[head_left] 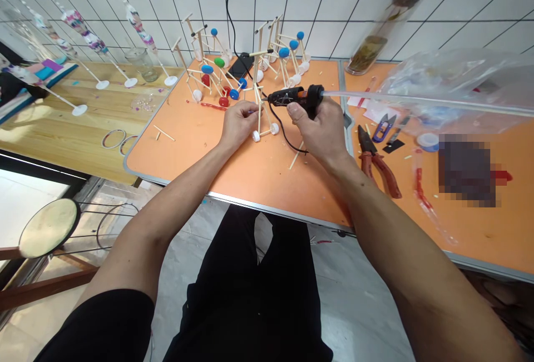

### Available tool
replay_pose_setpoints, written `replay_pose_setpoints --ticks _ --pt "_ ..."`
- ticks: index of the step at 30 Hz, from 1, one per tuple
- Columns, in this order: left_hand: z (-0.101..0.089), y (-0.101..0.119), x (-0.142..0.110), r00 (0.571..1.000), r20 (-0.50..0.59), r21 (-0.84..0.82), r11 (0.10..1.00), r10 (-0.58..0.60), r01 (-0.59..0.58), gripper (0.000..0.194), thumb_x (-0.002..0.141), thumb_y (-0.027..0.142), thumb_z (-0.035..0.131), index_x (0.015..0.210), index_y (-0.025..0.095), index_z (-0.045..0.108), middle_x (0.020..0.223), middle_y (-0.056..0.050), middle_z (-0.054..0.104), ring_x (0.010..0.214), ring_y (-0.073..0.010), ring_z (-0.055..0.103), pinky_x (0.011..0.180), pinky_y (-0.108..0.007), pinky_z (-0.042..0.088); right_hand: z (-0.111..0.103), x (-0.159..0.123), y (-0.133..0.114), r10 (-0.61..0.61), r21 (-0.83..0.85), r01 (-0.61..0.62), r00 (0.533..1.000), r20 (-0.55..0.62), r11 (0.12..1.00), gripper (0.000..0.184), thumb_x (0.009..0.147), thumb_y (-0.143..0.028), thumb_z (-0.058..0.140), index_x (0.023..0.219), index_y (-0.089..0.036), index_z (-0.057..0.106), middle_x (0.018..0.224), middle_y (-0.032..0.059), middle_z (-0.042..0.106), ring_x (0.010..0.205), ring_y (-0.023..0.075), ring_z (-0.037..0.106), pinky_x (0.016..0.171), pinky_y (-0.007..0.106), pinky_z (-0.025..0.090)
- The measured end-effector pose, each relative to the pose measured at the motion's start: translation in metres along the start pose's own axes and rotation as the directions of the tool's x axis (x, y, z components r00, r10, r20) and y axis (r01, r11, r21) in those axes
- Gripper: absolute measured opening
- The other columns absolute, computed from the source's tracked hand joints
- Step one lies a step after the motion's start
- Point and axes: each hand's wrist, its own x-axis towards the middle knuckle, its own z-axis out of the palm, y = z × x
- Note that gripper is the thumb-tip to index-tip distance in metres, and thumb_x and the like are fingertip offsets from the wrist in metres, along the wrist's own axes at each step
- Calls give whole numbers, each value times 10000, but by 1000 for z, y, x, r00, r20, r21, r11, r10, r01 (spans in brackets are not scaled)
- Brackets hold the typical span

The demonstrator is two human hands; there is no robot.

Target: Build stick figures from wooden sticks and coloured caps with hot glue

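Note:
My right hand (321,128) is closed around a black hot glue gun (295,97) with a long clear glue stick (417,99) trailing to the right; its nozzle points left at a small wooden stick frame (262,112). My left hand (238,122) pinches that frame, which stands on white bottle-cap feet (256,136) on the orange table (233,167). The gun's black cord (287,138) loops down between my hands.
Finished stick models with coloured caps (217,81) crowd the table's far side. Red-handled pliers (377,164), small purple snips (384,127), a tape roll (428,140) and a clear plastic bag (454,87) lie right. Loose sticks (163,133) lie left. A wooden table (62,128) holds decorated rods on round bases.

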Motion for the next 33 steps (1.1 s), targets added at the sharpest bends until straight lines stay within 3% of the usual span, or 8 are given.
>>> replay_pose_setpoints --ticks 9,17,33 --pt "0 2 0 1000 -1 -3 1000 -24 24 162 978 138 832 882 246 906 997 -50 882 942 -215 757 893 -369 588 -1 -1 -2 6 9 -6 1000 -4 1000 685 1157 -852 532 1172 -245 850 855 60 728 796 280 694 791 463 623" --pt "0 -4 0 1000 1 -13 1000 14 -14 154 985 146 824 910 245 915 1013 -48 885 942 -211 774 884 -357 586 -3 0 -7 54 126 -52 998 -17 991 577 1120 -795 676 1095 -239 830 799 23 674 803 255 681 851 425 624" --pt "1 -7 1 1000 -11 -34 999 22 -22 162 979 108 838 933 237 924 984 -41 879 882 -191 749 829 -339 564 -6 -2 -12 78 147 -75 997 -12 986 521 1099 -751 715 1088 -247 845 920 58 779 922 283 748 966 450 657"
